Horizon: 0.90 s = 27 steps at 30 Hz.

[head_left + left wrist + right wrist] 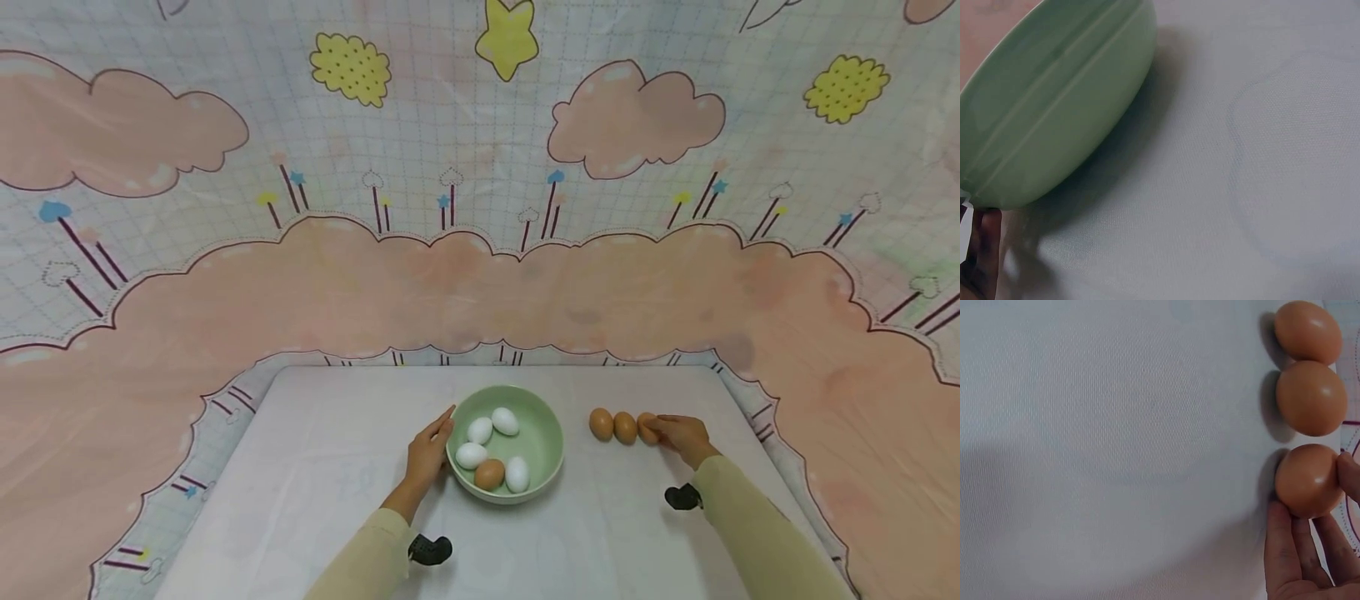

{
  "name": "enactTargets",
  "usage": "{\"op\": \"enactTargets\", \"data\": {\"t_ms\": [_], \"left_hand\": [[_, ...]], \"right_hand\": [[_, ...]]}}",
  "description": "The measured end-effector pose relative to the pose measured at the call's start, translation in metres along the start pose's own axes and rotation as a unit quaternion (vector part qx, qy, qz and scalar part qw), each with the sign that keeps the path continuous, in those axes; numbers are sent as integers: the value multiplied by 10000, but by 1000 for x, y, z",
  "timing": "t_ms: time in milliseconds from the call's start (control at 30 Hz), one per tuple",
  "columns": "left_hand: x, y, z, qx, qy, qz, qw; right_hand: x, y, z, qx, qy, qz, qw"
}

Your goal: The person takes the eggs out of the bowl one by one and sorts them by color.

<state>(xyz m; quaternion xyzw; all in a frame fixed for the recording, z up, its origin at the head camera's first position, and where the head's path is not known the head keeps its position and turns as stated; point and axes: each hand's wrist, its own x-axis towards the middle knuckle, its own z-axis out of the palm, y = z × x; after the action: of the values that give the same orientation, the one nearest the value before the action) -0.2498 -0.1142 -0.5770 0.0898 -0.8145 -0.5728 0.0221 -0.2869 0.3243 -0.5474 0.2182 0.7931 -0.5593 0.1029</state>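
A light green bowl (546, 433) stands on the white table, with several white eggs (506, 422) and one brown egg (489, 474) inside. My left hand (427, 454) touches the bowl's left outer side with extended fingers; the left wrist view shows the bowl's outer wall (1060, 100) and part of the fingers at its edge. To the bowl's right, three brown eggs (601, 424) lie in a row. My right hand (681, 437) pinches the rightmost egg (1309, 480) between thumb and fingers, and that egg appears level with the others. Beside it sits the middle egg (1311, 398), slightly apart.
The white table (337, 433) extends to both sides of the bowl and in front of it. Behind hangs a patterned cloth (480, 292) with clouds and stars. Dark wrist devices (431, 550) sit by both sleeves.
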Motion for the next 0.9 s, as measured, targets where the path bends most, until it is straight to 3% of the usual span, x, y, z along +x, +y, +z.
{"op": "enactTargets", "data": {"t_ms": [300,433,500,600,733,900], "left_hand": [[0,0,0,50,-30,27,10000],[0,1,0,77,-5,13,10000],[-1,2,0,105,-6,10,9999],[-1,1,0,68,-26,-42,10000],[-1,-1,0,24,-37,-18,10000],[0,-2,1,17,-23,39,10000]], "right_hand": [[-4,1,-6,-116,-7,-29,9999],[-4,-4,-14,-292,313,60,9991],[-6,-10,-18,-495,533,-78,9973],[-10,-23,-15,-873,858,-584,9908],[-21,-50,6,-1116,1176,-1363,9773],[-46,-77,48,-1278,715,-2360,9607]]}}
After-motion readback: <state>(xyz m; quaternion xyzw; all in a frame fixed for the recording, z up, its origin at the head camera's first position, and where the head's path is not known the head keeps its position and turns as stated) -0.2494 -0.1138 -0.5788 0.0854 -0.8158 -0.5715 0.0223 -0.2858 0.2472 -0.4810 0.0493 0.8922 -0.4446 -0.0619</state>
